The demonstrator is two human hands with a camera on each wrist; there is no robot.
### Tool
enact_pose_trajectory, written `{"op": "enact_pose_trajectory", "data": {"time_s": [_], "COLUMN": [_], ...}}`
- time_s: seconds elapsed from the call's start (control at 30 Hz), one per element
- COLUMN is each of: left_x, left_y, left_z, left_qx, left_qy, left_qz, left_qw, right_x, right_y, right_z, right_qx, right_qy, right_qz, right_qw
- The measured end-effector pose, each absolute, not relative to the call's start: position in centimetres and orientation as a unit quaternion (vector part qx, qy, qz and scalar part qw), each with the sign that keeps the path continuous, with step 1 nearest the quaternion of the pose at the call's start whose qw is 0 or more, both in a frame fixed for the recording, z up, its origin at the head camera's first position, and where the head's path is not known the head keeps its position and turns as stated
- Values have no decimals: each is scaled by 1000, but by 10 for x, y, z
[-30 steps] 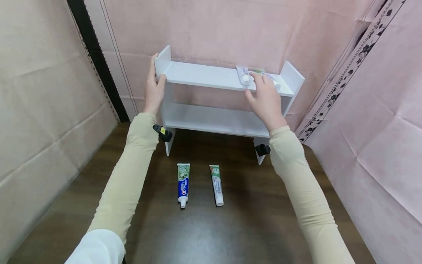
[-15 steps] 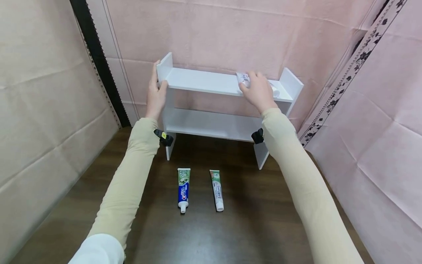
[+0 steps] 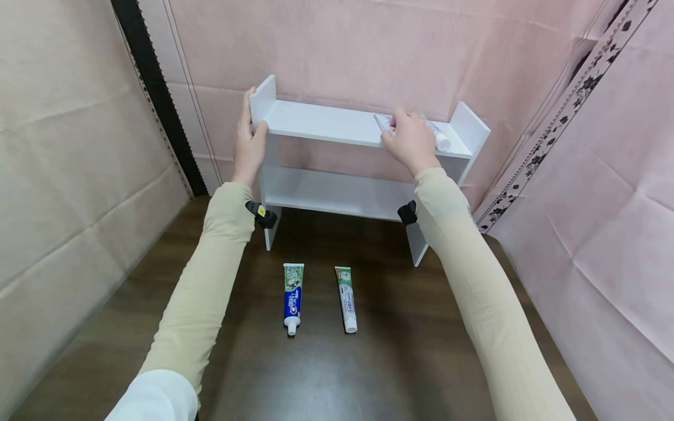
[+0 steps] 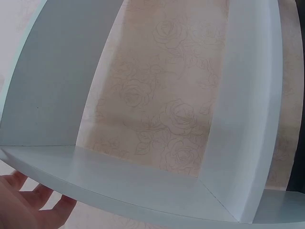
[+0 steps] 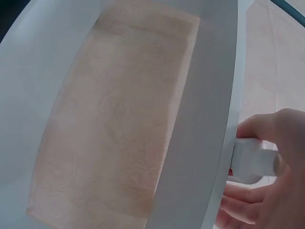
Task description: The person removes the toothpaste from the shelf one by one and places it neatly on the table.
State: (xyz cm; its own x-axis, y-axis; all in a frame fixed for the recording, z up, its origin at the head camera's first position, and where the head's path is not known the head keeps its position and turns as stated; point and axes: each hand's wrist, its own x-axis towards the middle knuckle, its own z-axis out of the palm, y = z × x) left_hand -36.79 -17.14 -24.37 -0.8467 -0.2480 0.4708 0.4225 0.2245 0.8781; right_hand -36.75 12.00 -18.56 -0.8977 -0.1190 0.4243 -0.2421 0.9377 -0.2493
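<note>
My left hand [image 3: 250, 143] grips the left side panel of a white two-tier shelf [image 3: 323, 121], thumb at the front edge. In the left wrist view, its curled fingers [image 4: 40, 195] show beside the panel. On the top board, toward the right, my right hand [image 3: 412, 141] pinches a toothpaste tube [image 3: 382, 121], mostly covered by the hand. The right wrist view shows the tube's white cap end [image 5: 252, 160] between thumb and fingers. Just right of that hand lies another tube with a white cap [image 3: 441, 140].
Two toothpaste tubes lie on the dark wooden table [image 3: 321, 374] before the shelf: a blue and green Crest tube [image 3: 292, 298] and a green and white tube [image 3: 346, 299]. Pink cloth [image 3: 358, 52] hangs behind the shelf, with cloth walls at both sides.
My right hand has moved slightly left along the top board, from over the right-hand tubes onto the left one, and its fingers have closed round it. My left hand keeps its hold.
</note>
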Motion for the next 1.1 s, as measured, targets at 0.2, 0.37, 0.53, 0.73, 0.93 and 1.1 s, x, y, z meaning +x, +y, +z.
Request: {"op": "enact_pose_trajectory", "data": {"time_s": [0.2,0.37,0.53,0.73,0.93,1.1], "left_x": [-372,-383,-376,-369,-375,-376], "left_y": [-172,-174,-172,-170,-173,-173], "left_z": [-244,-249,-244,-243,-247,-248], "left_qx": [-48,-48,-47,-43,-48,-49], "left_qy": [-743,-745,-738,-744,-748,-748], "left_qz": [-609,-605,-615,-610,-603,-601], "left_qw": [272,278,274,272,275,276], "right_x": [-366,-364,-361,-356,-347,-339], "right_y": [118,117,117,115,115,114], "right_z": [-192,-198,-203,-210,-214,-215], "right_qx": [80,78,82,90,104,113], "right_qy": [-970,-969,-964,-957,-950,-944], "right_qz": [136,133,140,144,130,116], "right_qw": [184,190,209,234,265,287]}}
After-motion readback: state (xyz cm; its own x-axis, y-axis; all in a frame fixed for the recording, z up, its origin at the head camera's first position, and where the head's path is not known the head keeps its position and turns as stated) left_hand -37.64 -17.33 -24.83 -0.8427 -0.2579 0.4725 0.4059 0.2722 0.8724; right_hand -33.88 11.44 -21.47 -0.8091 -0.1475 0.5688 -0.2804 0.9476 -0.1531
